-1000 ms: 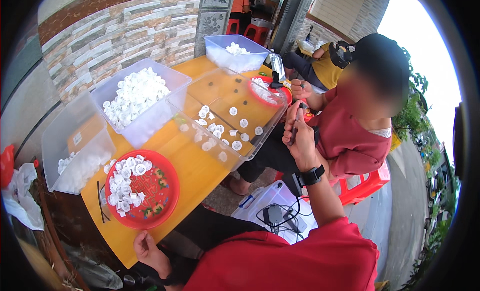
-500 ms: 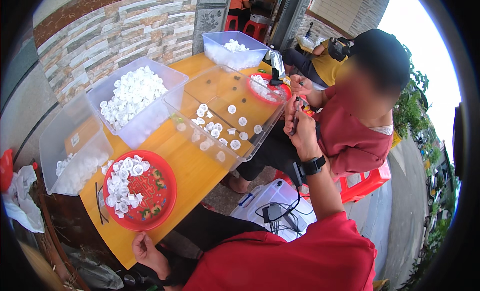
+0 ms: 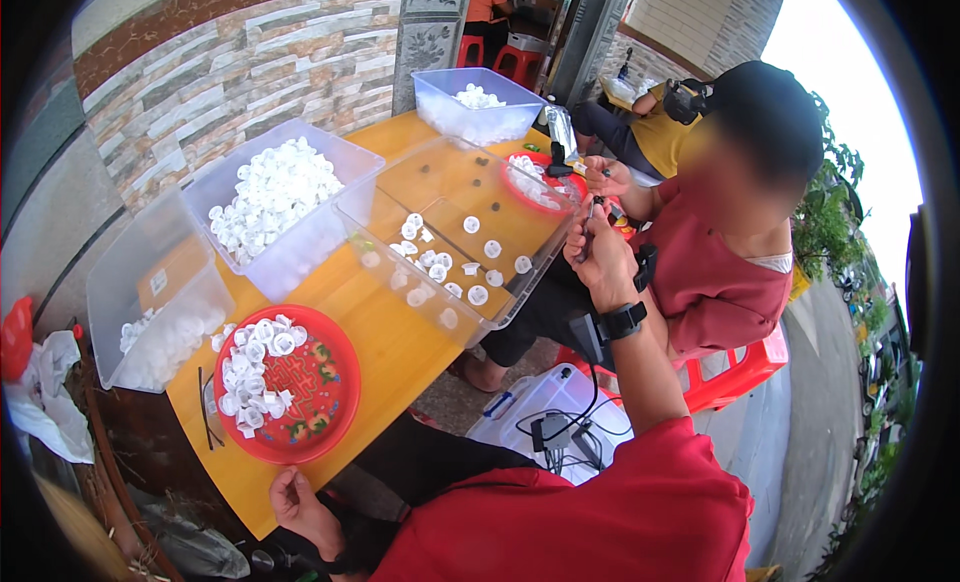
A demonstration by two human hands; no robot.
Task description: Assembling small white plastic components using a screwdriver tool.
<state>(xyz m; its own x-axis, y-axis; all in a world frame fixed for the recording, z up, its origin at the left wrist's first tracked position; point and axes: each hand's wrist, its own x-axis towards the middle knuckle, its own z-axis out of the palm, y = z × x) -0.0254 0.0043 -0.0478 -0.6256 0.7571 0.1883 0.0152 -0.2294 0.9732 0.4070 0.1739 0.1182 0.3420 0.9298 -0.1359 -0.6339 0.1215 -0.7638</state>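
Note:
My left hand [image 3: 306, 509] rests at the table's near edge, just below the red plate [image 3: 345, 407]. Its fingers are curled in with the thumb against them, and nothing shows between them. Small white plastic caps [image 3: 245, 382] lie heaped on the plate's left half. My right hand [image 3: 606, 257] is stretched out toward a co-worker, closed around a small dark hand tool [image 3: 589, 227] whose exact kind I cannot make out. The co-worker's hand [image 3: 612, 179] is right beside its tip and pinches something small and dark.
On the wooden table [image 3: 330, 332] stand a full tub of white caps [image 3: 280, 197], a tilted clear bin [image 3: 165, 282], a clear divided tray [image 3: 445, 222] with scattered caps and a far tub [image 3: 475, 107]. Below is a white box [image 3: 560, 407] with cables; the co-worker sits on a red stool [image 3: 750, 367].
The view has shifted slightly, so the table and its contents sit a little lower and further right. Both my hands keep nearly the same pose, the right still on the tool.

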